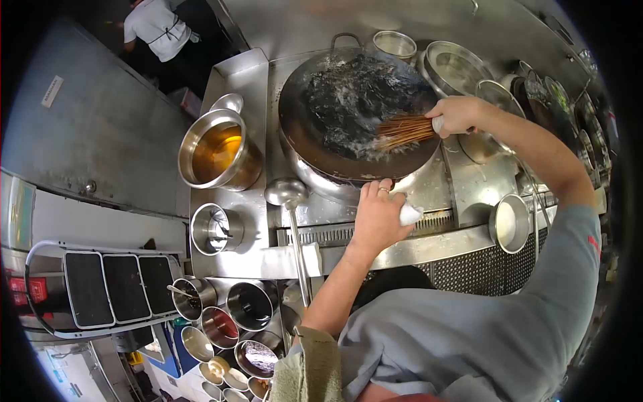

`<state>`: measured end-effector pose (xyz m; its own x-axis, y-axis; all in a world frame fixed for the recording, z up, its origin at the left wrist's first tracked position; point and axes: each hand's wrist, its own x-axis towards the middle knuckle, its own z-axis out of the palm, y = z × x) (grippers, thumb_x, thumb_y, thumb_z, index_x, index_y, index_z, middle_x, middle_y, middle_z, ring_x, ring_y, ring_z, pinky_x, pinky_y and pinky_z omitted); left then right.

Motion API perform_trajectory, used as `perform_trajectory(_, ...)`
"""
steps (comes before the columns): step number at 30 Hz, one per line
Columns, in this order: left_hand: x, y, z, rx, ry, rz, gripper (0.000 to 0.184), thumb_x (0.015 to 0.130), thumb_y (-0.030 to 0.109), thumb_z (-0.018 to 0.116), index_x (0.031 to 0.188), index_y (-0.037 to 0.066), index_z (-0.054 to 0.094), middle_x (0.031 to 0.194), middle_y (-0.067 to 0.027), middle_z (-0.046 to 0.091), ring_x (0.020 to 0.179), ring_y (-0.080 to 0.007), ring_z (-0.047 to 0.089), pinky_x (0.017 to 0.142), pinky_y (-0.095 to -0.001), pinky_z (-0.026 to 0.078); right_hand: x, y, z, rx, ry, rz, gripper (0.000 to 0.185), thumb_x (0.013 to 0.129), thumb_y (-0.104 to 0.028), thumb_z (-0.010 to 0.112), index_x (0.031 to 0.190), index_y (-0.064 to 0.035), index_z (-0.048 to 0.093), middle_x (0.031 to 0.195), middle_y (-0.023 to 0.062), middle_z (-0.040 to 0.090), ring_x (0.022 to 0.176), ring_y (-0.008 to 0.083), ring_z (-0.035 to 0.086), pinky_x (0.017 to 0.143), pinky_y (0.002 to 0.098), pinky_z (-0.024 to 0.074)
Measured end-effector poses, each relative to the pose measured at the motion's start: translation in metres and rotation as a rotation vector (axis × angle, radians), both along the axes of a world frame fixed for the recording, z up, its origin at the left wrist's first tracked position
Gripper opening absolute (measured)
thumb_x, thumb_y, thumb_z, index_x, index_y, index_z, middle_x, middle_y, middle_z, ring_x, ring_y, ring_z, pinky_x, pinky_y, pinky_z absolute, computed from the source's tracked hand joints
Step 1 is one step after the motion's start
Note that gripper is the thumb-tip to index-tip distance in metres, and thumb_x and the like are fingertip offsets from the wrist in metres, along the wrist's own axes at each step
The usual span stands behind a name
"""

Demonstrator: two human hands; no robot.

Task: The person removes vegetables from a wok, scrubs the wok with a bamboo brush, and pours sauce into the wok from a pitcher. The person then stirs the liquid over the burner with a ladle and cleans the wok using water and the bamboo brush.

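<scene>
A large dark wok (pixel 295 127) sits on the metal stove, with foamy water moving in its bowl. My right hand (pixel 459 115) is closed around the wrapped white end of a bamboo wok brush (pixel 408 130). The brush's bristles press into the water on the wok's right side. At the near rim, my left hand (pixel 380 218) is closed on a folded white cloth (pixel 410 213), its fingertips against the wok's edge. Whether a wok handle lies under that hand is hidden. Left of the wok lies a long-handled ladle (pixel 288 193), its bowl on the stove top.
A metal pot of amber liquid (pixel 187 157) and a smaller metal pot (pixel 196 231) stand on the left. Several sauce containers (pixel 231 295) crowd the lower left. Strainers (pixel 432 57) and a metal bowl (pixel 495 224) are on the right. Another person (pixel 161 30) stands in the background.
</scene>
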<state>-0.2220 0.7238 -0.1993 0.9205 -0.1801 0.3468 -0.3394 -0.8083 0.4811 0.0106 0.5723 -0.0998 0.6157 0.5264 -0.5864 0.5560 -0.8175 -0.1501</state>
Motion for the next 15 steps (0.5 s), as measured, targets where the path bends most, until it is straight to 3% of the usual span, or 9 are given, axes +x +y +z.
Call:
perform_trajectory(2,0.002,0.001,-0.001,0.027,0.001,-0.006,0.049,0.056,0.03,0.08,0.095,0.005,0.066,0.103,-0.0176,0.056,0.1,-0.0329,0.051,0.087,-0.0428,0.038,0.029,0.013,-0.032,-0.144,-0.272,0.348,0.045,0.068,-0.021,0.064,0.112,-0.0121,0.065,0.105,0.0143,0.066,0.093,0.0278,0.064,0.072,0.0406,0.0536)
perform_trajectory(3,0.005,0.0,-0.004,0.032,0.008,0.001,0.048,0.055,0.031,0.08,0.094,0.006,0.066,0.098,-0.0169,0.057,0.097,-0.0319,0.052,0.084,-0.0417,0.038,0.018,0.049,-0.025,-0.057,-0.11,-0.076,0.039,0.068,-0.018,0.063,0.106,-0.0094,0.067,0.102,0.0157,0.067,0.089,0.0276,0.066,0.075,0.0413,0.0527)
perform_trajectory(4,0.01,-0.001,-0.007,0.036,0.01,0.007,0.048,0.054,0.032,0.08,0.092,0.006,0.066,0.094,-0.0161,0.058,0.093,-0.031,0.053,0.08,-0.0405,0.037,0.039,0.071,-0.058,0.095,-0.297,0.045,0.04,0.069,-0.018,0.064,0.107,-0.0086,0.066,0.101,0.0165,0.067,0.083,0.0288,0.067,0.074,0.0418,0.0523)
perform_trajectory(5,0.013,-0.002,-0.008,0.026,0.001,0.006,0.048,0.054,0.032,0.08,0.092,0.006,0.066,0.094,-0.0161,0.058,0.093,-0.031,0.053,0.08,-0.0405,0.037,0.058,0.09,-0.082,0.18,-0.18,-0.044,0.04,0.069,-0.02,0.064,0.107,-0.0083,0.066,0.101,0.0171,0.067,0.086,0.0321,0.066,0.077,0.0421,0.0519)
perform_trajectory(6,0.012,0.0,-0.009,0.041,-0.02,-0.009,0.047,0.053,0.032,0.08,0.09,0.007,0.065,0.09,-0.0149,0.058,0.091,-0.0304,0.054,0.078,-0.0401,0.037,0.011,0.096,-0.045,0.264,-0.116,-0.262,0.045,0.069,-0.023,0.065,0.111,-0.0078,0.064,0.102,0.0187,0.066,0.092,0.0339,0.064,0.08,0.0419,0.0512)
perform_trajectory(7,0.011,0.003,-0.009,0.061,-0.042,-0.029,0.046,0.052,0.033,0.081,0.087,0.008,0.064,0.087,-0.0136,0.058,0.088,-0.0299,0.055,0.076,-0.0397,0.037,0.028,0.084,-0.094,0.381,-0.297,-0.136,0.049,0.07,-0.024,0.065,0.116,-0.008,0.061,0.101,0.0199,0.066,0.096,0.0349,0.063,0.083,0.0421,0.0504)
perform_trajectory(8,0.01,0.001,-0.007,0.002,-0.072,-0.013,0.043,0.052,0.031,0.08,0.083,0.008,0.063,0.086,-0.0127,0.058,0.086,-0.0291,0.055,0.076,-0.0402,0.037,0.018,0.064,-0.1,0.351,-0.27,-0.109,0.05,0.07,-0.024,0.064,0.117,-0.0089,0.06,0.104,0.019,0.065,0.097,0.0348,0.062,0.085,0.0419,0.0498)
perform_trajectory(12,0.012,0.001,-0.008,0.05,0.001,-0.042,0.046,0.051,0.028,0.081,0.089,0.008,0.064,0.086,-0.0119,0.058,0.085,-0.0284,0.056,0.075,-0.0404,0.038,-0.01,0.039,-0.057,0.048,-0.23,0.071,0.047,0.072,-0.021,0.06,0.118,-0.0121,0.061,0.115,0.0152,0.062,0.11,0.0332,0.058,0.094,0.0421,0.0458)
perform_trajectory(15,0.013,0.001,-0.007,0.024,-0.047,-0.032,0.049,0.052,0.028,0.08,0.093,0.008,0.064,0.085,-0.0117,0.058,0.083,-0.0284,0.057,0.073,-0.0402,0.039,0.034,0.104,-0.074,0.143,-0.149,-0.162,0.053,0.073,-0.024,0.061,0.124,-0.0126,0.057,0.117,0.0166,0.061,0.108,0.0314,0.059,0.094,0.0415,0.046)
